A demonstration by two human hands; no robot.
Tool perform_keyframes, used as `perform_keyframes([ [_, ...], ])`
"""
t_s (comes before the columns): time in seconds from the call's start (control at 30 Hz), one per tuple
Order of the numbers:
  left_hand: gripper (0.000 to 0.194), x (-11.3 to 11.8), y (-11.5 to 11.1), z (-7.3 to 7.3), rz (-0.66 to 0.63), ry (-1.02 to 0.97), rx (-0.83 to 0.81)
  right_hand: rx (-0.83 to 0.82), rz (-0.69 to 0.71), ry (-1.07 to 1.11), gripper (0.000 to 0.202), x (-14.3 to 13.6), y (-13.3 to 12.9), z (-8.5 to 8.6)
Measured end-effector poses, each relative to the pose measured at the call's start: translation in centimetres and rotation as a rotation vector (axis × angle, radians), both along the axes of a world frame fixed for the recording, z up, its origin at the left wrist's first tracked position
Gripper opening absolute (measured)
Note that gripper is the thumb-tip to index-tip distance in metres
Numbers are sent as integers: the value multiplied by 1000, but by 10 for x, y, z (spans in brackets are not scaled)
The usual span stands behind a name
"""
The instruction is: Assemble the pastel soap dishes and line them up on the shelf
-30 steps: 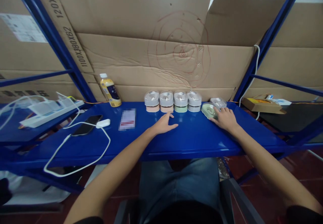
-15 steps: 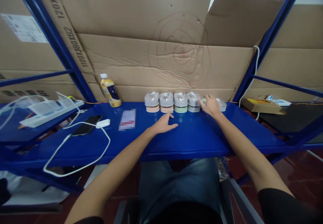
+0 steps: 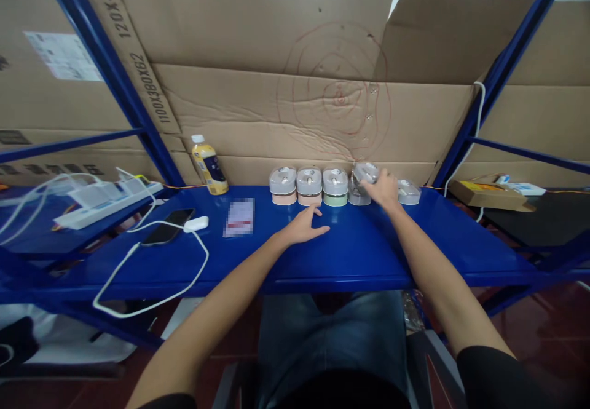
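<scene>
Several small round-cornered containers stand in a row at the back of the blue table point(image 3: 341, 255). Clear-lidded stacks include two pink ones point(image 3: 284, 198) point(image 3: 309, 199) and a green one point(image 3: 335, 200). My right hand point(image 3: 383, 189) grips a clear container point(image 3: 366, 172), tilted and raised over the grey one point(image 3: 358, 197). Another clear container point(image 3: 409, 192) sits right of that hand. In front of the pink and green stacks, my left hand point(image 3: 304, 224) rests with thumb and fingers apart, holding nothing.
To the left are a yellow bottle point(image 3: 209, 166), a blurred card point(image 3: 239, 217), a phone point(image 3: 168, 227) with a white cable, and a power strip point(image 3: 108, 203). Cardboard point(image 3: 230, 107) stands behind. An open carton point(image 3: 491, 195) lies far right.
My right hand has taken hold of the top clear container of the grey stack and lifted and tilted it. My left hand keeps its place. The view has shifted slightly.
</scene>
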State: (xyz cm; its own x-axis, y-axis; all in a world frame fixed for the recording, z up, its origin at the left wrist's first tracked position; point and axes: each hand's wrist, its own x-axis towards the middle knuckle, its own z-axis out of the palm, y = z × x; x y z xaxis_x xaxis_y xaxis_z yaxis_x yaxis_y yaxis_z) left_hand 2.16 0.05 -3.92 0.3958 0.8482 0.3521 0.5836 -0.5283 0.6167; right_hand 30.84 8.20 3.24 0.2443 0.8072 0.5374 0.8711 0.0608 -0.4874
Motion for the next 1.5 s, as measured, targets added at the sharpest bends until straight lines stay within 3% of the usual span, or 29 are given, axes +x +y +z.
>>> perform_keyframes([
  [0.1,86,0,-2,4,-9,-95,-19,111,180,225,79,27,-15,14],
  [0.2,93,-1,2,7,-73,-285,-52,-30,606,285,71,38,-33,16],
  [0.27,94,-3,5,7,-116,-395,-86,-212,898,232,69,30,-43,10],
  [0.33,97,-5,8,6,-153,-447,-125,-366,1095,165,75,15,-49,0],
  [0.47,106,-7,3,7,-183,-353,-166,-475,1245,76,90,-14,-51,-20],
  [0.63,102,-4,-6,13,-109,-145,-62,-449,1207,-53,105,-21,-51,-32],
  [0.77,100,0,-7,15,-107,-118,6,-272,1111,-115,108,-36,-60,-34],
  [0.93,108,0,-7,13,-155,-156,4,-89,1086,-158,90,-52,-69,-31],
  [1.07,115,-2,-9,12,-155,-166,7,-120,1038,52,74,-28,-62,-22],
  [1.13,100,-3,-11,14,-158,-116,36,-133,952,183,64,-10,-54,-18],
  [1.27,47,-1,-17,16,-176,23,71,-130,749,382,52,14,-41,-15],
  [1.4,40,1,-17,16,-154,52,62,-129,704,437,54,13,-36,-18],
  [1.5,44,-3,-10,17,-71,-41,114,-98,671,414,57,10,-36,-20],
])
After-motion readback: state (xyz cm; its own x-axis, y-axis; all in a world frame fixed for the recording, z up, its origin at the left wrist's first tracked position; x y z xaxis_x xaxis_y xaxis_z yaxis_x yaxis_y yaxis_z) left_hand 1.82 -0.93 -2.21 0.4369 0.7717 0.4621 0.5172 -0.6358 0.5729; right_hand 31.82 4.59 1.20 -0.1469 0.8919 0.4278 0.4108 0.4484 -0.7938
